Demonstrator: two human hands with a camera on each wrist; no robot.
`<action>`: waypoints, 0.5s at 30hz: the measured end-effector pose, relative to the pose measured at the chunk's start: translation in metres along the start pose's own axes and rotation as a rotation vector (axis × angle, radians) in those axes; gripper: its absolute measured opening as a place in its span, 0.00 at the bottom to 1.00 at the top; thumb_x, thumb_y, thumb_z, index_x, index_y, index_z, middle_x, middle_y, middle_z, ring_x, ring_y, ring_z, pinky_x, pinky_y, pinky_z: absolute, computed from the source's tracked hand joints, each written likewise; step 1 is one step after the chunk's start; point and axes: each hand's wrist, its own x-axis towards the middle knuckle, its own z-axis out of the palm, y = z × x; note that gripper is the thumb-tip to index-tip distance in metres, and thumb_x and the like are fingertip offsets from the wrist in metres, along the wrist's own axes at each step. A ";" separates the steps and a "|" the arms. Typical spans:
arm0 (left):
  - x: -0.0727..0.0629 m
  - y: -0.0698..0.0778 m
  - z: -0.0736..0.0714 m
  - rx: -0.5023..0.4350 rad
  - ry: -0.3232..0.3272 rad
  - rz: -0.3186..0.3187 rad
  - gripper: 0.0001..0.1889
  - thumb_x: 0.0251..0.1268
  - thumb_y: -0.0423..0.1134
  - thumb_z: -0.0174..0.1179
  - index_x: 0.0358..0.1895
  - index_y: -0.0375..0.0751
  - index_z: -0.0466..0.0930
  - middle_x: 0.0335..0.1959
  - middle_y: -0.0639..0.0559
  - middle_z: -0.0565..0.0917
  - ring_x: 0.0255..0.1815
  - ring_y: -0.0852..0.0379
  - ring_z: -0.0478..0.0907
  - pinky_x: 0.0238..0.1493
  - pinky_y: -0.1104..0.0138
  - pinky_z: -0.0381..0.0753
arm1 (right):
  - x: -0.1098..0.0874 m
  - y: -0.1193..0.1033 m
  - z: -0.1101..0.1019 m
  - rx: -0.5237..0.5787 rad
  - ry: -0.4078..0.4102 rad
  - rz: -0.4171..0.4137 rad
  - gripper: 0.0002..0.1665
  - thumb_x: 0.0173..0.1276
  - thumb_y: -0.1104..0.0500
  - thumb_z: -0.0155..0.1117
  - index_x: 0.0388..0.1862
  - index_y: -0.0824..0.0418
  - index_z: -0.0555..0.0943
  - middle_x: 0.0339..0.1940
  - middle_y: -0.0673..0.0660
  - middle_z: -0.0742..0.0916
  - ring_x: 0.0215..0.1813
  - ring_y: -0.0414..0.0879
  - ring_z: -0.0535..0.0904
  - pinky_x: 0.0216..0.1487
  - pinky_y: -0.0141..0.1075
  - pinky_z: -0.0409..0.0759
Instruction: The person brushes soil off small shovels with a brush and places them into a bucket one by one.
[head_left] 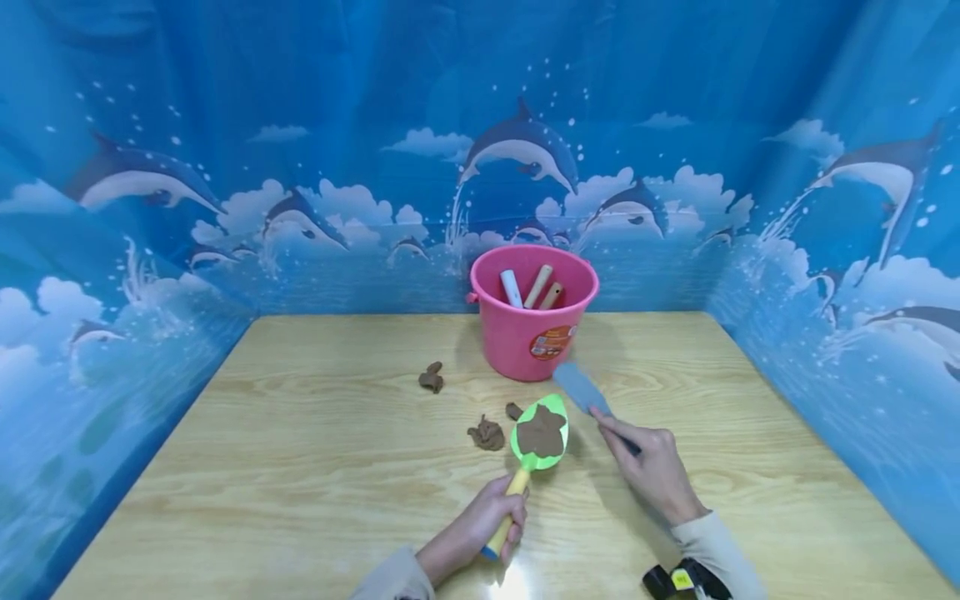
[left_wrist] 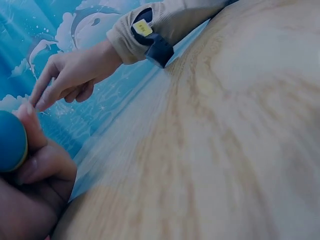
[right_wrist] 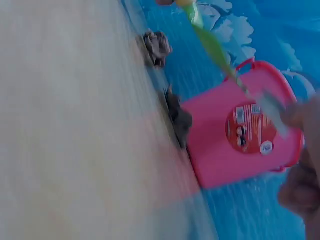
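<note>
My left hand [head_left: 491, 518] grips the yellow handle [head_left: 517, 483] of a toy shovel, whose blue end [left_wrist: 11, 141] shows in the left wrist view. Brown clay-like stuff [head_left: 542, 432] lies on the shovel's green blade [head_left: 553, 405]. To the right, my right hand [head_left: 654, 468] holds a blue-grey spatula [head_left: 581, 387] by its dark handle, index finger stretched along it. The spatula's blade is raised near the bucket's lower front, apart from the shovel. Brown lumps [head_left: 487, 435] lie on the table left of the shovel; a small piece [head_left: 513, 411] sits beside its blade.
Behind the shovel stands a pink bucket [head_left: 517, 346] with a white handle [head_left: 512, 288] and two beige handles [head_left: 538, 285] sticking up inside. Another brown lump [head_left: 431, 379] lies farther left on the wooden table [head_left: 330, 467]. A blue dolphin-print curtain [head_left: 360, 100] encloses the back and sides.
</note>
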 end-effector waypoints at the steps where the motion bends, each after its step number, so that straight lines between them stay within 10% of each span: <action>1: 0.000 0.000 0.000 0.001 0.005 0.002 0.09 0.46 0.28 0.48 0.34 0.40 0.64 0.12 0.56 0.67 0.09 0.64 0.62 0.06 0.76 0.65 | -0.001 -0.002 0.001 0.055 -0.038 -0.014 0.22 0.52 0.75 0.70 0.47 0.62 0.85 0.37 0.62 0.88 0.26 0.37 0.84 0.28 0.23 0.81; 6: -0.001 -0.001 0.001 0.024 0.001 0.006 0.08 0.47 0.28 0.48 0.33 0.41 0.65 0.12 0.56 0.67 0.09 0.64 0.62 0.06 0.76 0.65 | -0.005 -0.014 0.008 0.154 -0.225 -0.056 0.20 0.58 0.70 0.68 0.50 0.58 0.85 0.39 0.61 0.88 0.24 0.29 0.78 0.24 0.17 0.74; 15: 0.001 -0.002 0.004 0.098 0.010 -0.008 0.07 0.50 0.28 0.48 0.34 0.40 0.66 0.13 0.55 0.68 0.08 0.61 0.62 0.06 0.74 0.67 | 0.000 -0.008 0.009 -0.060 -0.095 -0.020 0.19 0.54 0.70 0.70 0.47 0.60 0.86 0.31 0.61 0.88 0.14 0.24 0.63 0.14 0.17 0.64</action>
